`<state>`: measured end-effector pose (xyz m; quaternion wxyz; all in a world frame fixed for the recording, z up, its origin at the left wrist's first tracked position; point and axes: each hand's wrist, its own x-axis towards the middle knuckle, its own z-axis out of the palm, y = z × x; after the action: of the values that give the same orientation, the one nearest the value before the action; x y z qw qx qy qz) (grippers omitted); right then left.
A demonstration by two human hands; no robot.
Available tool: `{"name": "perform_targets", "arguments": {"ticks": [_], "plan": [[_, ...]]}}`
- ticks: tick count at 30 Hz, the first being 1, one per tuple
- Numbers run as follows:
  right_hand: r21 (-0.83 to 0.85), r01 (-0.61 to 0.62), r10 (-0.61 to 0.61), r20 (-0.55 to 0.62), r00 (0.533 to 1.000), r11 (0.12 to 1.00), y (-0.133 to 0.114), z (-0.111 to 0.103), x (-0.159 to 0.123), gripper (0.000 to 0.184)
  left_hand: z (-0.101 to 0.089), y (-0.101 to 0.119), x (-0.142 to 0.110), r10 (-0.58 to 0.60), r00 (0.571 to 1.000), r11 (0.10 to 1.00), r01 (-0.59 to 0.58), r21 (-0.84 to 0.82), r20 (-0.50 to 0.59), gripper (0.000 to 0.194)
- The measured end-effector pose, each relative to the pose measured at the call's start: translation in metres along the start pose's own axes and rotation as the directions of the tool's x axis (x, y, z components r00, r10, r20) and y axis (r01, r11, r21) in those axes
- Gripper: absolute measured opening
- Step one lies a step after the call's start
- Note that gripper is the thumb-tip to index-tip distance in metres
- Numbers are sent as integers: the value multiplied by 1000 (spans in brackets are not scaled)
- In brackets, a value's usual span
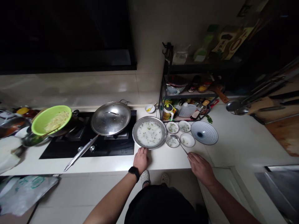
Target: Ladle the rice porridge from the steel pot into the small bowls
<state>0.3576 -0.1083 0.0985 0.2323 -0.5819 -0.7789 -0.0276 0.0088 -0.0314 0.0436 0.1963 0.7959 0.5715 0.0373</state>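
Right of centre, the right hand (200, 168) pinches the handle of a metal spoon (183, 149), whose far end dips into the lower-left one of four small white dishes, the near dish (167, 142). The left hand (140, 160) is at lower centre, fingers together and curled at the near rim of a metal basin (135, 133) — I cannot tell whether they grip it or merely rest there.

The basin sits mid-frame on the white bench (161, 158), holding a pale, cloudy mix with green bits (similar bits show in the dishes). Just right of the dishes is a wide patterned bowl (209, 133). Left of the basin, a lidded pan (111, 119) stands on the black hob (121, 150), its handle pointing lower left; further left is a lime-green bowl (37, 119) of pale shreds.
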Motion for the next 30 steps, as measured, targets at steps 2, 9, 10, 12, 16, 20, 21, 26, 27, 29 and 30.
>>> {"name": "perform_targets", "arguments": {"ticks": [2, 9, 10, 12, 16, 20, 21, 26, 27, 29, 30], "plan": [[-31, 28, -29, -33, 999, 999, -4, -4, 7, 33, 0, 0, 0, 5, 1000, 1000, -5, -4, -6, 58], [100, -56, 62, -55, 997, 993, -30, 24, 61, 29, 1, -1, 0, -3, 1000, 1000, 3, -9, -7, 55], [117, -75, 81, -46, 996, 990, -33, 32, 70, 31, 1, -1, -1, -1, 1000, 1000, 1, -11, -6, 56], [148, -129, 132, -12, 991, 981, -38, 49, 86, 35, 1, -1, -1, 4, 1000, 1000, -4, -17, -7, 57], [215, -240, 229, 77, 970, 947, -42, 74, 109, 40, 0, -1, -1, 5, 1000, 999, -5, -34, 3, 59], [305, -366, 334, 153, 930, 879, -47, 92, 116, 40, -2, -2, -1, 9, 1000, 999, -8, -47, 14, 60], [336, -424, 384, 183, 905, 841, -49, 96, 116, 40, -2, -2, -1, 12, 1000, 999, -11, -48, 15, 60], [520, -753, 679, 381, 627, 403, -54, 114, 110, 49, -2, -4, -1, 18, 1000, 998, -17, -57, 19, 60], [550, -770, 706, 403, 583, 322, -54, 115, 109, 49, -1, -5, -1, 20, 1000, 998, -19, -59, 19, 59], [600, -768, 728, 421, 541, 224, -54, 114, 107, 48, -1, -6, -1, 26, 1000, 998, -25, -63, 15, 59], [619, -760, 731, 422, 536, 200, -53, 112, 107, 48, 0, -6, -1, 30, 999, 997, -29, -65, 13, 59]]}}
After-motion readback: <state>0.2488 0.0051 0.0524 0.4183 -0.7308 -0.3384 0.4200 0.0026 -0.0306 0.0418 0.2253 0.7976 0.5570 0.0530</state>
